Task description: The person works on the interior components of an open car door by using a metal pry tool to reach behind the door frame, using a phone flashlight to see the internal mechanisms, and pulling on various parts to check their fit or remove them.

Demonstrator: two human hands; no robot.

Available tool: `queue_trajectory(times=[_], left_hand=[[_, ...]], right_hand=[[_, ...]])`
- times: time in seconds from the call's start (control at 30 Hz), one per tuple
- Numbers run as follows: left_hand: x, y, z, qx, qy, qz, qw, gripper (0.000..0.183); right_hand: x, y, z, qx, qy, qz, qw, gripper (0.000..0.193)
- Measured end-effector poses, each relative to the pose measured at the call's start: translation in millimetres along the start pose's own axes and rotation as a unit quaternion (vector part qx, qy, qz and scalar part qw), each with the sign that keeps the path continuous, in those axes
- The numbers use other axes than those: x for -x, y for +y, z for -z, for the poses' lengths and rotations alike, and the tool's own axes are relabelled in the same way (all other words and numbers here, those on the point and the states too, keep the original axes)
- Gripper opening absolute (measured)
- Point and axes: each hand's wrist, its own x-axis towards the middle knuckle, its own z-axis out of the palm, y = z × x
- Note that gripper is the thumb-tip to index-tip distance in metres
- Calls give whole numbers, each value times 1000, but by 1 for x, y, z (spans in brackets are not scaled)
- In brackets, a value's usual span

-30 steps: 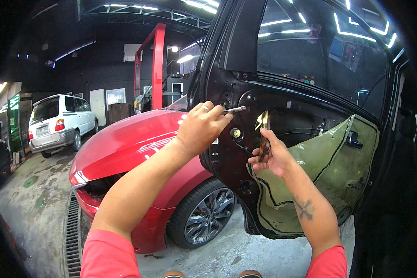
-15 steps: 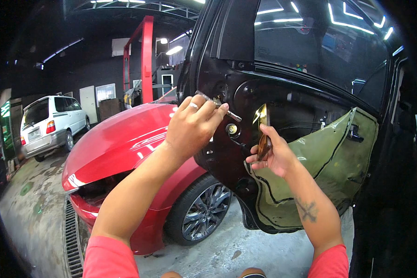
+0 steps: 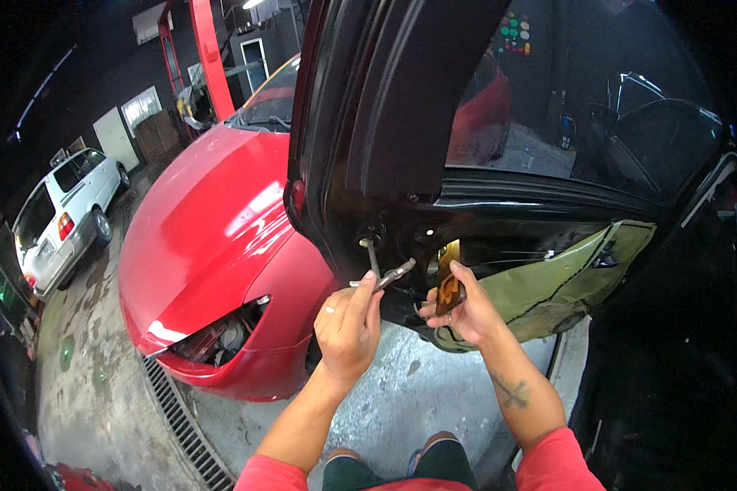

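2 forearms [image 3: 299, 421] in red sleeves [image 3: 274, 475] reach up from the lower edge of my feed toward a black car door [image 3: 401, 98]. I have the left hand [image 3: 348, 327] closed around a silver metal tool [image 3: 396, 273], pinched at the thumb and index finger, its outer end pointing right and slightly up, close to the door's inner face. A slim grey rod [image 3: 373, 258] runs from beside those fingers up to a small pale spot [image 3: 364, 243] on the door; I cannot tell whether rod and tool are 1 piece. My right hand [image 3: 464, 309] grasps a flat, glossy amber-brown object [image 3: 448, 295] with a bright gold upper part, held between thumb and fingers just in front of the door. To its right, an olive-green sheet [image 3: 540, 286] covers part of the lower door, a dark line running across it; above sits the window [image 3: 581, 123]. Left of the door I see a red car [image 3: 213, 204] with an open headlamp recess [image 3: 221, 337], a red post [image 3: 211, 61] behind it and, farther off, a white car [image 3: 70, 196]. A dark grate [image 3: 188, 434] crosses the grey floor [image 3: 82, 352] beside the red car, and 2 feet [image 3: 344, 452] show below, between the forearms.
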Motion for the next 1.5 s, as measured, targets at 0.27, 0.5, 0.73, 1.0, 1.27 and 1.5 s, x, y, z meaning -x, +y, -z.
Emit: queue_trajectory(times=[0.27, 0.5, 0.73, 1.0, 1.27, 1.5], left_hand=[[-44, 9, 40, -143, -172, -31, 974, 32], [-37, 33, 20, -97, -125, 123, 980, 27], [-22, 59, 11, -8, 57, 407, 912, 8], [-25, 73, -16, 62, 129, 560, 816, 22], [-27, 86, -8, -296, -109, 250, 915, 16], [-21, 93, -24, -164, 36, 335, 927, 27]], right_hand=[[0, -24, -14, -33, 62, -64, 996, 67], [5, -41, -11, -18, 57, -115, 992, 69], [9, -42, -37, -24, 23, -189, 981, 60], [6, -52, -7, -14, -1, -212, 977, 60], [-4, -54, 3, 5, -23, -221, 975, 59], [3, -62, -2, -2, -2, -235, 972, 55]])
